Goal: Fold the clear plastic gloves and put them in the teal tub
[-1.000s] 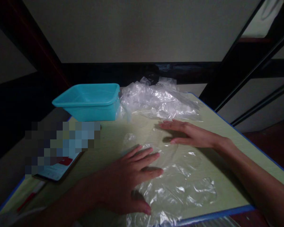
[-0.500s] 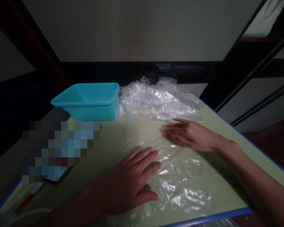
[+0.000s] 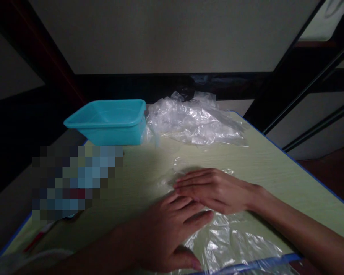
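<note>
One clear plastic film [image 3: 219, 238] lies creased at lower centre, under the hands. Left hand [image 3: 170, 233] palm-down, fingers spread; right hand [image 3: 216, 189] overlaps its fingertips; neither grips. Judgement: anchor lightly with left, stroke creases outward flat-fingered with right.

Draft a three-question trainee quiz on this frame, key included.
1. On which side of the turquoise basin is the crumpled plastic heap?
2. True or false: in this view, the right hand partly overlaps the fingers of the left hand.
3. Pick one. Lying beneath the hands is: A) a towel; B) clear plastic film; C) a newspaper.

Key: 1. The right side. 2. True. 3. B.
</note>
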Demonstrator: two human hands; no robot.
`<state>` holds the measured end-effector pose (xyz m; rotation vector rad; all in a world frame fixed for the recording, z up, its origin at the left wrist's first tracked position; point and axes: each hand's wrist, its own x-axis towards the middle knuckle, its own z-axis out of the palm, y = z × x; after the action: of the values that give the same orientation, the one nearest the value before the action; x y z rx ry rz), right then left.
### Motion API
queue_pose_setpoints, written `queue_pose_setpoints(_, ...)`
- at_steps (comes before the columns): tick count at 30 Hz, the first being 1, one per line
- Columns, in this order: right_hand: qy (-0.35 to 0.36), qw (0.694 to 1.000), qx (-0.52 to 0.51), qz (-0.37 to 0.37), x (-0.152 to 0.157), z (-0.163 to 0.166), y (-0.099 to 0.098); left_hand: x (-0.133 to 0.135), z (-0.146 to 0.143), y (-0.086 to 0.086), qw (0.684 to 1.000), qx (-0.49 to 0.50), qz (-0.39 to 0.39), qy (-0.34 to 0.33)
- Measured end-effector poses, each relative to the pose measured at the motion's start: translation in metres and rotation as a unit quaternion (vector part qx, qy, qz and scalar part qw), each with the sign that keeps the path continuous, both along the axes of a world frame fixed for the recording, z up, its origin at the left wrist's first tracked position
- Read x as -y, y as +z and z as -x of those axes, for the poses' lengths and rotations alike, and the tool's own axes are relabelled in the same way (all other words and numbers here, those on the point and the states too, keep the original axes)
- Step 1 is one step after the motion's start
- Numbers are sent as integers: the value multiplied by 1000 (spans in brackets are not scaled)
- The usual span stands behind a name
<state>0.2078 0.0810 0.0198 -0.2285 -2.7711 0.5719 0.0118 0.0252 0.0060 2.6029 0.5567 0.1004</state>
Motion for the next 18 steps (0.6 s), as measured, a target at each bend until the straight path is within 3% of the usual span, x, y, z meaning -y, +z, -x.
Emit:
queue_pose_setpoints(2, 0, 998, 56, -15, 3, 8, -2, 1, -1, 0, 1000, -9, 15, 8)
queue_pose_setpoints(5, -63, 989, 119, -54, -2, 7, -5, 1, 0, -1, 1000, 11, -5, 2)
queue_pose_setpoints(12, -191, 967, 142, -87, -22, -12, -9, 0, 1, 2, 999, 13, -39, -14)
queue_pose_setpoints(18, -202, 965, 151, -67, -22, -18, -23, -6, 1, -6, 984, -36, -72, 158)
